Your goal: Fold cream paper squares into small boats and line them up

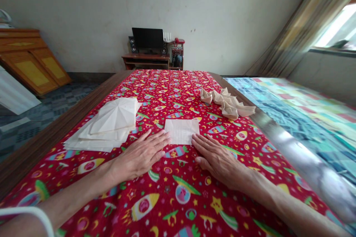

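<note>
A small white sheet of paper [181,131] lies flat in front of me on a red patterned cloth [178,177]. At its left edge rests my left hand [146,152], palm down with the fingers stretched out and the fingertips touching the paper. My right hand [218,159] lies flat too, its fingertips on the paper's lower right corner. To the left is a stack of creased white paper sheets [114,120], the top one with folds fanning from its centre. Several folded paper shapes [229,103] sit in a cluster to the right, beyond my right hand.
The cloth covers a brown table whose bare wooden edge [83,107] shows along the left. A bed with a checked cover [300,118] stands close on the right. At the far wall is a desk [146,59] with a monitor [148,38]. A wooden cabinet [30,61] stands left.
</note>
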`<action>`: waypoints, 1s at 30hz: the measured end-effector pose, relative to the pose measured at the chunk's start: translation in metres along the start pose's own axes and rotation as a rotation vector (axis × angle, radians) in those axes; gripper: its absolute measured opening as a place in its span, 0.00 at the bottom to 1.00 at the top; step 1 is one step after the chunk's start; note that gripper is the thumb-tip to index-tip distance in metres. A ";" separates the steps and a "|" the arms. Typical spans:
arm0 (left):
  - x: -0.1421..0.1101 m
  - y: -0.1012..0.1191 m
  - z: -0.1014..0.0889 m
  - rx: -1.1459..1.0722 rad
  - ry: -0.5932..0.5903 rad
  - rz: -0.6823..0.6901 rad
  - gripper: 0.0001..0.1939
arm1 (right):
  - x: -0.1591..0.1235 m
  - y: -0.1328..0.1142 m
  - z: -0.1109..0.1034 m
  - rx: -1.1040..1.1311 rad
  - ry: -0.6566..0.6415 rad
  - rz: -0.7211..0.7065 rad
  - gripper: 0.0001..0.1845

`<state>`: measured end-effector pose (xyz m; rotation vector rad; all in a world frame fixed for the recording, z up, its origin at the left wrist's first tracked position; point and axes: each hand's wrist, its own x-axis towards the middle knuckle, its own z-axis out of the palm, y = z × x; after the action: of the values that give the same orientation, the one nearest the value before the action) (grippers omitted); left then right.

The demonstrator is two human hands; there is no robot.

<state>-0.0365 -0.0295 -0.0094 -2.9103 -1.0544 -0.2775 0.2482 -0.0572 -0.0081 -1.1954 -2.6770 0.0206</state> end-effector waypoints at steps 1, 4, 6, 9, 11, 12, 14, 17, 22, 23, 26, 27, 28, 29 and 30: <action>0.002 0.001 0.000 0.006 0.005 -0.008 0.22 | 0.003 -0.001 0.000 -0.008 0.000 0.006 0.26; 0.018 0.008 0.002 0.013 0.006 -0.013 0.22 | 0.018 -0.001 0.001 -0.020 -0.018 0.024 0.27; 0.035 0.011 0.006 -0.005 0.009 0.028 0.23 | 0.030 0.003 0.003 -0.023 -0.031 0.006 0.28; 0.059 0.006 0.015 -0.010 0.000 0.036 0.25 | 0.044 0.016 0.007 -0.048 -0.032 -0.015 0.29; 0.068 -0.003 0.019 -0.013 -0.016 0.005 0.26 | 0.047 0.026 0.008 -0.069 -0.022 0.012 0.29; 0.071 -0.007 0.020 -0.016 -0.031 -0.011 0.26 | 0.047 0.030 0.008 -0.076 -0.015 0.029 0.29; 0.071 -0.016 0.019 -0.015 -0.061 -0.039 0.26 | 0.045 0.037 0.008 -0.079 -0.002 0.055 0.28; 0.066 -0.021 0.014 -0.006 -0.094 -0.085 0.26 | 0.038 0.038 0.009 -0.088 0.028 0.116 0.27; 0.061 -0.017 0.009 -0.027 -0.091 -0.153 0.27 | 0.038 0.013 0.009 -0.169 0.181 0.027 0.28; 0.062 -0.017 0.009 -0.047 -0.083 -0.156 0.27 | 0.041 0.007 0.009 -0.166 0.197 -0.060 0.27; 0.063 -0.019 0.011 -0.160 -0.028 -0.177 0.27 | 0.051 -0.006 0.006 -0.167 0.143 -0.143 0.17; 0.063 -0.020 0.012 -0.218 -0.002 -0.190 0.27 | 0.054 -0.007 0.005 -0.182 0.115 -0.149 0.13; 0.063 -0.022 0.011 -0.282 0.024 -0.205 0.28 | 0.056 -0.008 0.004 -0.204 0.092 -0.153 0.10; 0.062 -0.023 0.010 -0.347 0.046 -0.219 0.28 | 0.058 -0.008 0.003 -0.228 0.076 -0.161 0.09; 0.061 -0.025 0.008 -0.407 0.061 -0.232 0.28 | 0.059 -0.007 0.003 -0.254 0.067 -0.173 0.09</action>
<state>-0.0051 0.0288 -0.0071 -3.0883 -1.4835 -0.6559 0.2038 -0.0183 0.0009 -1.0026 -2.7746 -0.3894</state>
